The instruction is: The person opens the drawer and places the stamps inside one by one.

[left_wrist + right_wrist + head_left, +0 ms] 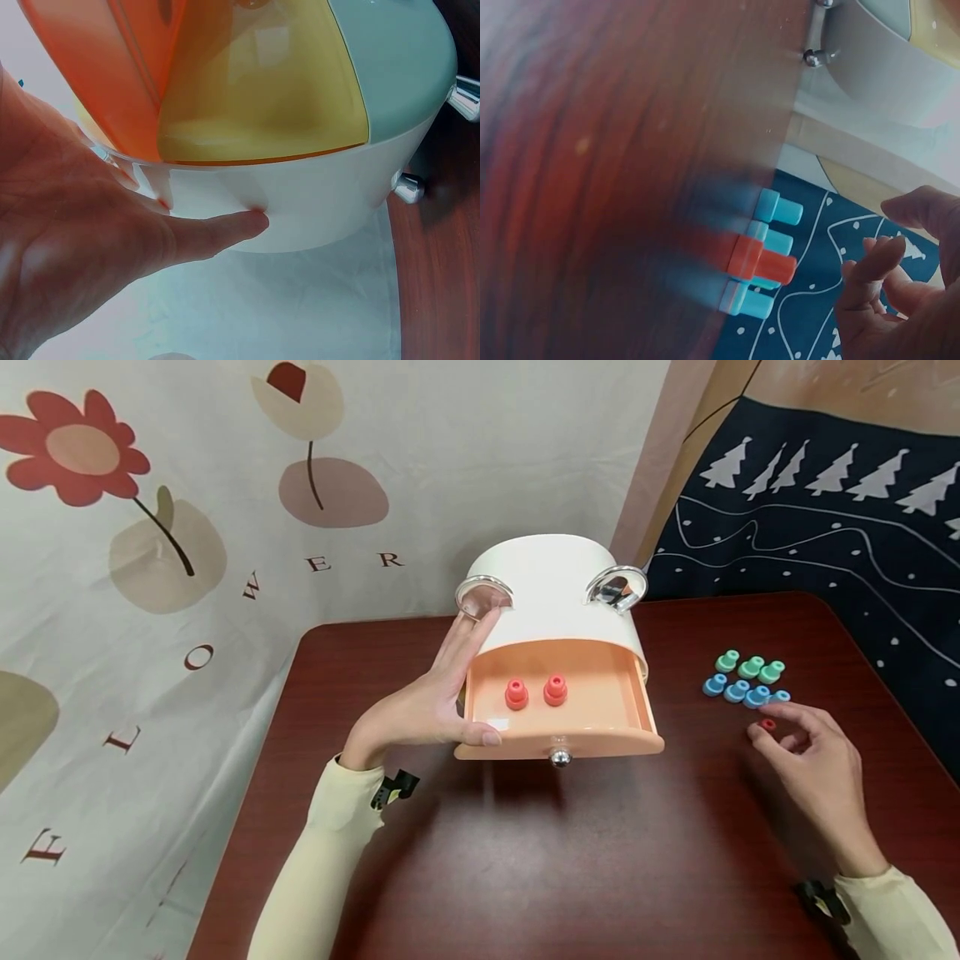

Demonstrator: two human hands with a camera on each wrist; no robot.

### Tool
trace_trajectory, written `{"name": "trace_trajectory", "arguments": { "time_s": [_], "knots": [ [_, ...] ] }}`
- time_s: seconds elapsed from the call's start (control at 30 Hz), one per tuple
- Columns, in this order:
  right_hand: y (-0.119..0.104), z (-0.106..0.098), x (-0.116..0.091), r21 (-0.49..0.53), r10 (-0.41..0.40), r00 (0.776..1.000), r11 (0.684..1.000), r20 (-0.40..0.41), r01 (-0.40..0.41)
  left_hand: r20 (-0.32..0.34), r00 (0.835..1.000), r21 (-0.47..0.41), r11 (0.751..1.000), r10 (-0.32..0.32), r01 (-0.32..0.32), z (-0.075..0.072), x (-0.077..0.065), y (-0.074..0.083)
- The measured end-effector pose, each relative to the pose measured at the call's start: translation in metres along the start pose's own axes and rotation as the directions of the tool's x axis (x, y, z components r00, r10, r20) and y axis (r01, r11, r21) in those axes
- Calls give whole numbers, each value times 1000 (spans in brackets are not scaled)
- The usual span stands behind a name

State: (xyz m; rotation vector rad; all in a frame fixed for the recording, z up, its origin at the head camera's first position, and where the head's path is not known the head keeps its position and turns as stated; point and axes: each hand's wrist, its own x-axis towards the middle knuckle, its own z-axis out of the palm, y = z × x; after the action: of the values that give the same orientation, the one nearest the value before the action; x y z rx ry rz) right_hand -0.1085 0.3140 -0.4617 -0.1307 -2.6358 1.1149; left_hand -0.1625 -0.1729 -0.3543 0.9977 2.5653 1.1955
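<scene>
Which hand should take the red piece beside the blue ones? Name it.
Likely the right hand: it hovers beside the red piece; the left hand touches the white drawer unit.

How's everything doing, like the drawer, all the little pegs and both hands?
Orange drawer: pulled open.
Two red pegs inside it: upright.
Loose red peg: upright, not gripped.
Three green pegs: upright.
Four blue pegs: upright, one partly hidden.
Left hand: against the white cabinet.
Right hand: near the loose peg, fingers apart.
</scene>
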Motion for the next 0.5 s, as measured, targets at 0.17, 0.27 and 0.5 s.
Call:
{"name": "trace_trajectory", "arguments": {
  "time_s": [0.17,0.27,0.5],
  "knots": [
    [5,-4,1,-30,-17,998,999,63,19,0,1000,-3,1000,4,-4,0,-1,0],
    [7,-5,2,-46,-9,997,999,83,13,-7,1000,2,1000,25,-25,-1,0,-1],
    [12,-9,4,-83,29,989,996,142,-17,-2,1000,-14,1000,17,-17,0,0,0]
  ]
}}
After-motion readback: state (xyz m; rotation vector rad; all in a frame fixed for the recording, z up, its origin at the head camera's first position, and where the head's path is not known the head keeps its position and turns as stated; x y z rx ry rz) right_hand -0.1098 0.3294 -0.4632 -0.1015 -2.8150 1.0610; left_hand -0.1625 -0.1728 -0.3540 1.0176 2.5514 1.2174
